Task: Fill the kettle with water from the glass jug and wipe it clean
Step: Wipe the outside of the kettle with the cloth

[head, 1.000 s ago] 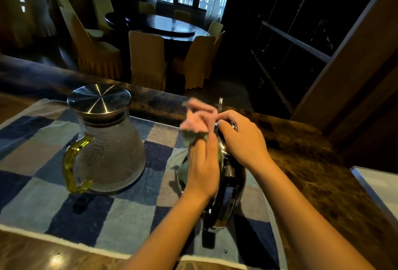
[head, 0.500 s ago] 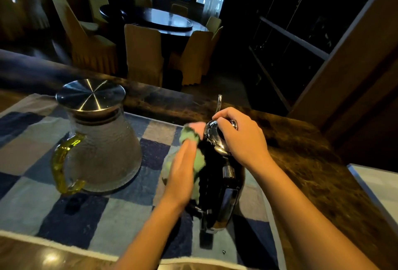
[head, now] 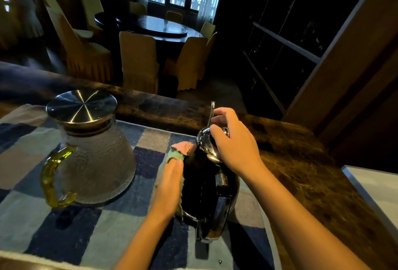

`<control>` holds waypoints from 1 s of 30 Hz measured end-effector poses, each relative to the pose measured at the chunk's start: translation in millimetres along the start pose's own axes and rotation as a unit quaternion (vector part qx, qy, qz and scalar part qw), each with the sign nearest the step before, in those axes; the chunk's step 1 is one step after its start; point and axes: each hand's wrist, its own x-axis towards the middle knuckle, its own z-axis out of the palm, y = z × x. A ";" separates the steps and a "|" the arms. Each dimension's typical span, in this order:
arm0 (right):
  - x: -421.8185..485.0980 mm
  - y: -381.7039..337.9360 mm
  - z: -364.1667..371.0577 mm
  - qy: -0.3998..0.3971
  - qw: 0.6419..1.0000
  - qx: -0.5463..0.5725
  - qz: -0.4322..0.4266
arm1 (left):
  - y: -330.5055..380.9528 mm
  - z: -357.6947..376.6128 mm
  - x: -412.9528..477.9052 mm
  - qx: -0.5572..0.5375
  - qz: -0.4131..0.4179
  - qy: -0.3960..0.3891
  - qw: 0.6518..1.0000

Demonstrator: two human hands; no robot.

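Observation:
A dark, shiny steel kettle [head: 204,188] stands on the checked blue mat [head: 120,226], its handle toward me. My right hand [head: 234,142] grips the kettle's top at the lid. My left hand [head: 170,188] presses a pink and green cloth [head: 183,151] flat against the kettle's left side. A textured glass jug [head: 94,162] with a steel lid and a yellow handle stands to the left on the same mat, apart from both hands.
The mat lies on a dark marbled counter [head: 301,173]. A pale tray edge [head: 374,190] shows at the right. Beyond the counter are a round dining table [head: 159,26] with covered chairs, and dark shelving [head: 301,33] on the right.
My left hand has slid the cloth from the kettle's top down along its left side. My right hand has stayed on the lid.

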 end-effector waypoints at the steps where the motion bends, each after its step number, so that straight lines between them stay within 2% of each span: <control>1: 0.4 -0.1 -0.2 0.002 1.000 0.003 -0.002 | 7.5 5.9 -2.3 0.005 0.027 0.005 1.000; 3: 0.6 -0.6 -0.2 0.000 1.000 0.009 0.001 | 31.4 16.6 12.0 -0.005 0.042 -0.027 0.999; 5: -0.9 -1.1 -0.5 0.001 1.000 0.012 0.006 | 50.4 20.8 39.4 -0.011 0.029 -0.108 0.994; 7: -2.7 -2.8 -1.7 -0.001 1.000 0.011 0.008 | 50.7 15.5 68.4 -0.026 -0.040 -0.162 0.986; 9: -3.5 -4.3 -2.5 -0.005 1.000 0.016 0.007 | 37.4 9.3 83.3 -0.015 -0.116 -0.174 0.978; 12: -3.2 -4.4 -4.2 -0.006 1.000 0.023 0.009 | 14.4 -2.3 71.9 -0.019 -0.145 -0.129 0.981; 14: -3.4 -4.9 -3.2 -0.006 1.000 0.026 0.017 | 0.9 -8.8 46.8 -0.028 -0.108 -0.053 0.992; 16: -3.7 -4.7 -2.8 -0.005 1.000 0.024 0.018 | -4.0 -7.6 21.7 -0.055 -0.058 -0.024 0.997; 18: -2.0 -4.4 -3.0 -0.002 1.000 0.021 0.017 | 16.5 2.4 20.3 -0.004 -0.022 -0.040 0.999; 21: -3.0 -3.4 -2.2 -0.001 1.000 0.017 0.021 | 55.3 17.5 44.6 -0.071 -0.006 -0.153 0.986; 24: -5.3 -5.5 -3.1 0.010 0.999 0.027 0.015 | 58.9 21.7 66.8 -0.038 -0.034 -0.158 0.986; 27: -5.0 -7.3 -4.2 0.012 0.999 0.049 0.013 | 25.6 6.5 63.3 -0.005 -0.078 -0.109 0.991; 30: -5.4 -6.4 -4.2 0.005 0.998 0.054 0.016 | -5.6 -15.0 31.9 -0.024 -0.126 -0.039 0.991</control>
